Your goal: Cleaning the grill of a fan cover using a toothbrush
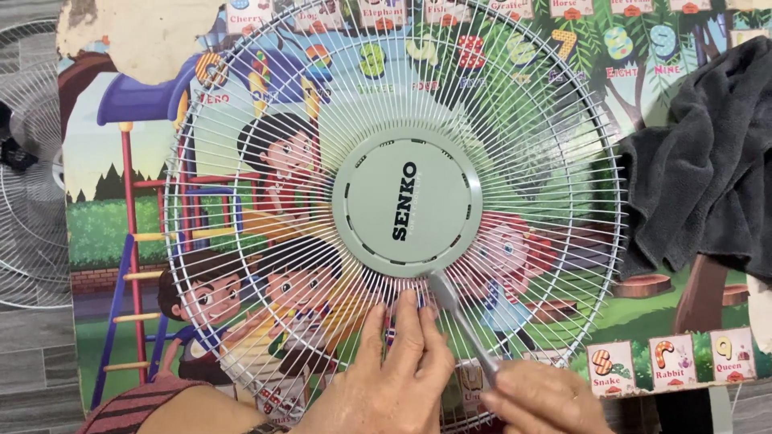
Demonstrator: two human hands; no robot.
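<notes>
A round wire fan guard (241, 161) is lying flat on a colourful picture mat (96, 225) covering the counter, its grey hub cap (406, 202) sitting at the centre. The left hand (394, 378) is pressing flat on the guard's wires just below the cap, fingers (410, 321) stretched out and gripping nothing. The right hand (543, 398) is closing around the handle of a grey tool (462, 321), whose tip is touching the cap's lower edge. A dark cloth (708, 161) is lying bunched at the mat's right side, just beside the guard's rim. Another guard (28, 161) is resting on the floor at the far left.
</notes>
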